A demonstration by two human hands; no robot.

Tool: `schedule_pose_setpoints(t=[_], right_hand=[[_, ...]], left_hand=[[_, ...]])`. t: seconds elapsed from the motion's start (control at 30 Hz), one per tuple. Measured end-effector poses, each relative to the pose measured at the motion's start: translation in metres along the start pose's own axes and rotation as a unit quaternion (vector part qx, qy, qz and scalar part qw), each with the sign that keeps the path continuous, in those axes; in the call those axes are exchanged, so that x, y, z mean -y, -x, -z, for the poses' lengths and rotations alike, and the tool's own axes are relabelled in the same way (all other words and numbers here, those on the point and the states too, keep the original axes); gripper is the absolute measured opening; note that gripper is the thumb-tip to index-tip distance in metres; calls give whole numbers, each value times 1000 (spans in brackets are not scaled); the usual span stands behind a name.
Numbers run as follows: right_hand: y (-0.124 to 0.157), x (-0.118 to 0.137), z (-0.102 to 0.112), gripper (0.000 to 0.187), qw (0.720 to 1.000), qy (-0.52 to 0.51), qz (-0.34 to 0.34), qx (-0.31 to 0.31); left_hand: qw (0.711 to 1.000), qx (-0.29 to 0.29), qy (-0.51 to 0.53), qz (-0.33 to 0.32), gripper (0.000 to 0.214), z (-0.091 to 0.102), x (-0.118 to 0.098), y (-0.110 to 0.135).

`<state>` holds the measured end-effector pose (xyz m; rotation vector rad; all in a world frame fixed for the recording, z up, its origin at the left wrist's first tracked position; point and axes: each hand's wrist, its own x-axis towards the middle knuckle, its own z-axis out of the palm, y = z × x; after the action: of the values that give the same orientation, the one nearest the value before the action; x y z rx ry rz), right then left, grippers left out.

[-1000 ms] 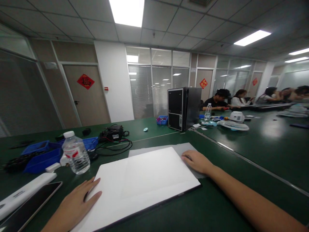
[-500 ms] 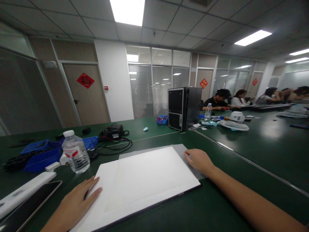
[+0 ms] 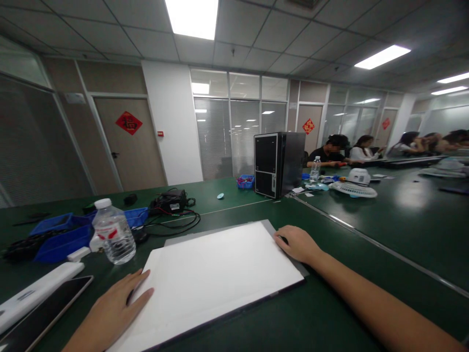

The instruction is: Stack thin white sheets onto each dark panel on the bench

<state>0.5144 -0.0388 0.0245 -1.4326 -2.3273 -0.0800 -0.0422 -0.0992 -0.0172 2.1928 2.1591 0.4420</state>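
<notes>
A large white sheet [image 3: 216, 274] lies on a flat dark-edged panel [image 3: 256, 300] on the green table in front of me. A grey sheet [image 3: 183, 238] peeks out along its far edge and right corner. My left hand [image 3: 115, 305] rests flat on the sheet's near left corner, fingers stretched out. My right hand [image 3: 298, 243] lies at the far right corner with its fingers curled down onto the grey sheet's edge.
A water bottle [image 3: 112, 237] stands left of the sheet, with blue bins [image 3: 60, 234], a black cabled device [image 3: 170, 201] and a dark tablet [image 3: 40, 313] nearby. A computer tower [image 3: 278, 164] stands behind. A white fan [image 3: 353, 186] lies at right. People sit at the far right.
The grey sheet has slid leftward under the white one, guided by my right hand. My left hand has stayed in place.
</notes>
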Motion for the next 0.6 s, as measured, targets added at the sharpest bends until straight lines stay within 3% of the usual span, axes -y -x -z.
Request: schedule_pose_setpoints(t=[0.6], right_hand=[[2,-4,-10,40,993,-85,50,60]], left_hand=[[1000,-11,1,-3,74,1,-2,0]])
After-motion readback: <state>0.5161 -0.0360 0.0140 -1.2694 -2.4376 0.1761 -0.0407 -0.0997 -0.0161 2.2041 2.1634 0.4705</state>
